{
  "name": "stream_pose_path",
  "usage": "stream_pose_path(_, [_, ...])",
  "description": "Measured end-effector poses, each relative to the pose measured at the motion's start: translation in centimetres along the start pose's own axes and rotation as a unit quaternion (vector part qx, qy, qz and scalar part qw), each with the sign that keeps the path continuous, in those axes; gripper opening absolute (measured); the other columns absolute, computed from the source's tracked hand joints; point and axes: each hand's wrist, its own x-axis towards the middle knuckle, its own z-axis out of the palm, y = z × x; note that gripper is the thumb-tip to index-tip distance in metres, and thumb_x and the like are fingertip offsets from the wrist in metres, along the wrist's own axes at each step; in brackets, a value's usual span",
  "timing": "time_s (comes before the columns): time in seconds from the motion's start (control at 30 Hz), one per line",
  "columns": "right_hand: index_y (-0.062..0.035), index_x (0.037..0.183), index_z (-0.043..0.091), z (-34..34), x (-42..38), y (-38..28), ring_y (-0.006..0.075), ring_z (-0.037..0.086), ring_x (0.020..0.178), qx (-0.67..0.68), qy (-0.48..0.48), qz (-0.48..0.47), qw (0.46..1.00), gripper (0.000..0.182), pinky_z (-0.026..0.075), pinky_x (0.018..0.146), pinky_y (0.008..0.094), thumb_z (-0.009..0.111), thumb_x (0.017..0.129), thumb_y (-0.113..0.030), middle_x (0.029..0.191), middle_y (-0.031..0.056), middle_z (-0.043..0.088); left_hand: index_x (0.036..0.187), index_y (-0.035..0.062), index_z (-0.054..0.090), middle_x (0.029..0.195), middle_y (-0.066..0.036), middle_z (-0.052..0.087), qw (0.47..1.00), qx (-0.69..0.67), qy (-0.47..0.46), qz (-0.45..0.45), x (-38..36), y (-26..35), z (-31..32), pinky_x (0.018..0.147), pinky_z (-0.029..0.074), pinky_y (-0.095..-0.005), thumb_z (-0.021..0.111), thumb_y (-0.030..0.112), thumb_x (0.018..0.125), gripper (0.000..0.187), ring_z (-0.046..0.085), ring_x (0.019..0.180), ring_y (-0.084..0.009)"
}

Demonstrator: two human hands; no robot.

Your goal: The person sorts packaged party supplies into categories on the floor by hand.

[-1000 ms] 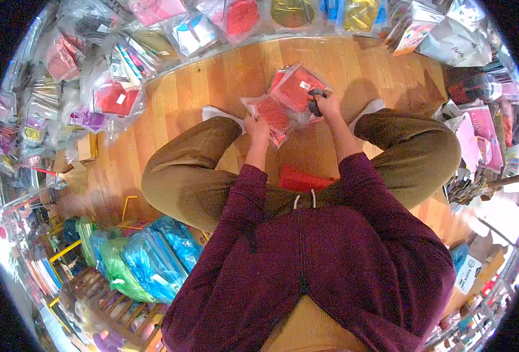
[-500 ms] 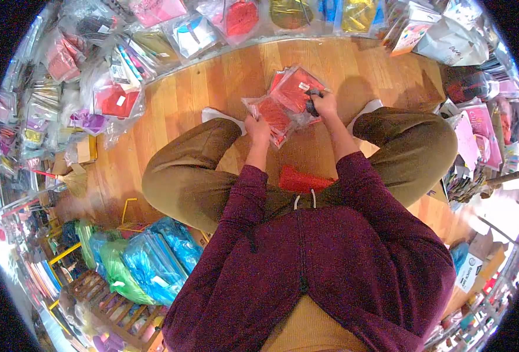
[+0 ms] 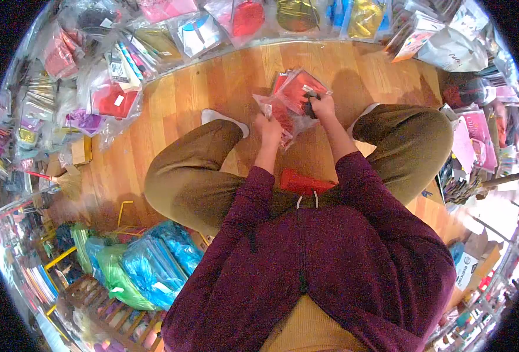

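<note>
I sit on a wooden floor [image 3: 212, 88] with my knees spread. My left hand [image 3: 269, 129] grips the near edge of a clear plastic packet of red items [image 3: 280, 114]. My right hand [image 3: 324, 107] holds a small dark object [image 3: 312, 104] pressed against a second red packet [image 3: 297, 88] that lies just beyond the first. The two packets overlap between my hands. Another red item [image 3: 297, 180] rests in my lap below my wrists.
Plastic-wrapped goods in many colours line the floor's far edge [image 3: 201, 32] and left side, including a red packet [image 3: 110, 100]. Blue and green bags [image 3: 148, 264] lie at my lower left. Pink packages [image 3: 476, 135] and boxes crowd the right.
My left hand has shifted right and brought the near packet closer against the far one. My right hand stays on the dark object. The view has tipped slightly.
</note>
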Motion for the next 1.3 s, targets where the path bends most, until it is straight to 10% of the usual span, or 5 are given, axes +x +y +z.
stream_pose_path(0.2, [-0.0044,0.087,0.059,-1.6,-0.9,-3.6,0.0317,0.056,0.079,0.001,-0.041,0.006,0.999,0.03,0.044,0.069,0.0379,0.055,0.066,-0.026,0.082,0.02,0.057,0.084,-0.0069,0.049,0.081,-0.024,0.054,0.998,0.02,0.001,0.052,-0.2,1.3,-0.3,0.067,0.04,-0.0391,0.047,0.004,0.071,0.017,0.052,0.078,-0.0372])
stream_pose_path(0.3, [-0.0042,0.086,0.059,-1.2,-0.8,-4.2,0.0324,0.055,0.079,-0.015,-0.035,-0.027,0.999,0.029,0.043,0.069,0.0387,0.054,0.067,-0.025,0.081,0.0205,0.057,0.086,-0.0064,0.048,0.082,-0.024,0.053,0.994,-0.036,-0.045,-0.093,-0.6,2.1,-0.7,0.068,0.04,-0.0396,0.048,0.004,0.071,0.018,0.052,0.08,-0.037])
stream_pose_path(0.37, [-0.0042,0.085,0.059,-0.5,-0.5,-3.8,0.033,0.055,0.079,-0.023,-0.03,-0.054,0.998,0.029,0.043,0.07,0.039,0.053,0.066,-0.025,0.081,0.0209,0.057,0.088,-0.0057,0.048,0.083,-0.023,0.053,0.996,0.077,0.006,0.046,-1.1,3.0,-0.9,0.068,0.04,-0.0396,0.048,0.004,0.07,0.02,0.052,0.081,-0.0369])
stream_pose_path(0.97, [-0.0075,0.092,0.058,-1.7,-0.3,0.2,0.0312,0.056,0.078,0.112,-0.051,-0.049,0.991,0.031,0.043,0.069,0.0368,0.055,0.066,-0.024,0.08,0.0198,0.058,0.079,-0.008,0.051,0.076,-0.028,0.052,0.998,0.022,0.006,0.061,2.1,-3.1,1.2,0.065,0.04,-0.0432,0.046,0.005,0.07,0.017,0.051,0.078,-0.0413])
stream_pose_path(1.3, [-0.006,0.091,0.058,-4.0,-1.9,-2.4,0.0307,0.055,0.081,0.136,0.005,-0.06,0.989,0.032,0.043,0.07,0.0352,0.054,0.068,-0.028,0.084,0.0198,0.057,0.084,-0.006,0.052,0.075,-0.024,0.055,0.99,0.117,0.017,0.076,-2.0,3.4,0.2,0.065,0.041,-0.0399,0.047,0.004,0.069,0.019,0.054,0.074,-0.0372])
